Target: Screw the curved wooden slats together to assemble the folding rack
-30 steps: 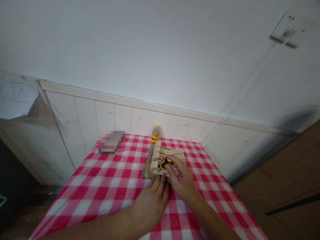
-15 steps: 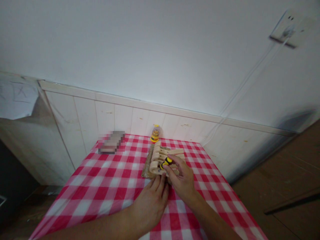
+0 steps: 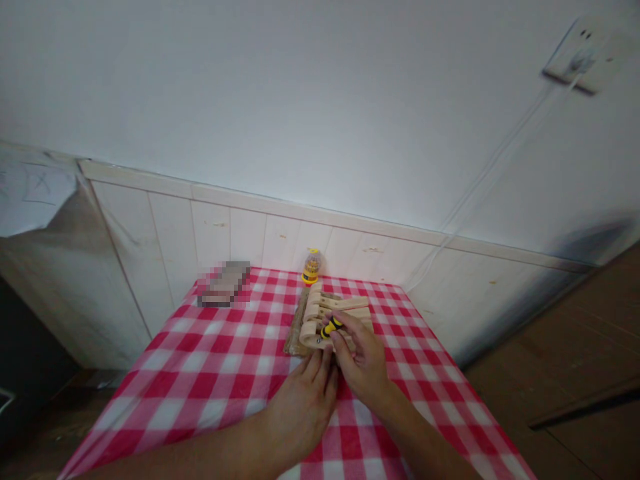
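Observation:
A light wooden piece with several slats and rounded, curled left ends (image 3: 311, 327) lies on a brown, rough-looking mat (image 3: 295, 333). Small dark screws or holes show in the wood. My right hand (image 3: 364, 357) is closed around a yellow and black screwdriver (image 3: 331, 327), tilted over the near slat; its tip is too small to make out. Against the near edge of the wood rest the outstretched fingers of my left hand (image 3: 307, 393), their tips partly hidden.
A red and white checked cloth (image 3: 215, 373) covers the table. Behind the wood stands a clear, yellow-based container (image 3: 311, 267) by the panelled wall (image 3: 280, 237). A blurred-out flat object (image 3: 224, 285) lies at back left. Cables run from a wall socket (image 3: 577, 57).
My right hand and the screwdriver have shifted slightly to the left, over the same near slat. The left hand stays against the wood's near edge.

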`<state>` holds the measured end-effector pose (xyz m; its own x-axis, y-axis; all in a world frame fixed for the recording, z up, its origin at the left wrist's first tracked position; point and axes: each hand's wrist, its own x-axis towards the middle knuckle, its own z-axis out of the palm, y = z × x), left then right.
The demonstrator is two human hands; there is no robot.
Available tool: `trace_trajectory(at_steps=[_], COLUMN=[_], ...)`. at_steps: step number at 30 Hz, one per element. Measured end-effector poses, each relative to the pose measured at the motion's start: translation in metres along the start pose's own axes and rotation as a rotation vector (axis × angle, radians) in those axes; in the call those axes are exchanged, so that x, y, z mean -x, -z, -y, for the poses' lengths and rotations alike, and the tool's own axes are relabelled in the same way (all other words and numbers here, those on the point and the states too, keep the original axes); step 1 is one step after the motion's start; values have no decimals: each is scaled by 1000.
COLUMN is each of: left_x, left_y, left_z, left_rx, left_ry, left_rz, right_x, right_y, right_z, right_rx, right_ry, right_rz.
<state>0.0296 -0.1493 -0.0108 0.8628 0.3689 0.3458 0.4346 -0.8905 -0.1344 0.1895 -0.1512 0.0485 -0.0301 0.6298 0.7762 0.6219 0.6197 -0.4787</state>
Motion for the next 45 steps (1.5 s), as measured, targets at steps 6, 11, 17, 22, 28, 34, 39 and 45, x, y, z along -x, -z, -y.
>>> trace_trajectory(at_steps=[6, 11, 17, 22, 28, 34, 39, 45], left_x=[1, 1, 1, 2, 1, 1, 2, 3], left_y=[-1, 0, -1, 0, 2, 1, -2, 2], left_z=[0, -1, -1, -1, -1, -2, -1, -1], left_rx=[-21, -25, -3, 30, 34, 3, -27, -32], left_ry=[-10, -11, 9, 9, -3, 12, -7, -14], left_rz=[-5, -14, 0, 17, 24, -3, -40, -15], right_x=[-1, -5, -7, -3, 4, 4, 5, 3], right_y=[-1, -1, -2, 0, -1, -2, -3, 8], right_z=[-3, 1, 4, 5, -2, -6, -9, -18], right_rx=[22, -15, -17, -10, 13, 16, 9, 78], right_ry=[-36, -12, 16, 50, -35, -85, -70, -99], right_rz=[-36, -58, -63, -35, -30, -88, -112, -262])
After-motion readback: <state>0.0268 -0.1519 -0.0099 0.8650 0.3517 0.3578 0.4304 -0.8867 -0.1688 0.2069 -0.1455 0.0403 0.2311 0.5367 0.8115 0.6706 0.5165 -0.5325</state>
